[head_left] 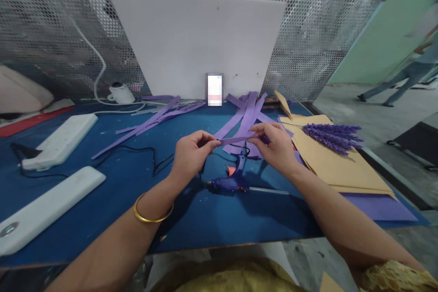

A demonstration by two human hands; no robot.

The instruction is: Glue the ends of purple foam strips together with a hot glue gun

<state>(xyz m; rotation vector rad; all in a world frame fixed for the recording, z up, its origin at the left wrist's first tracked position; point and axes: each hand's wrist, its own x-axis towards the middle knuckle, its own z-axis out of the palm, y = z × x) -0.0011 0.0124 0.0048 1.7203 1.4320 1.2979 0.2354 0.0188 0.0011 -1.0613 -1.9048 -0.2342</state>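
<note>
The person is holding a purple paper strip [236, 139] stretched between both hands above the blue table [102, 182]. The left hand [191, 153] is pinching one end between thumb and fingertips; the right hand [275, 146] is pinching the other end, though its fingers seem partly blurred. A blue glue gun [232, 180] is lying just below the strip, with more purple strips [246, 112] lying beyond and a lavender bunch [333, 137] resting on brown paper [337, 166].

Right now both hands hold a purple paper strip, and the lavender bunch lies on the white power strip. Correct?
Not quite. The head view shows the lavender bunch lying on the tan paper. The left hand and right hand do hold the purple strip.
</note>
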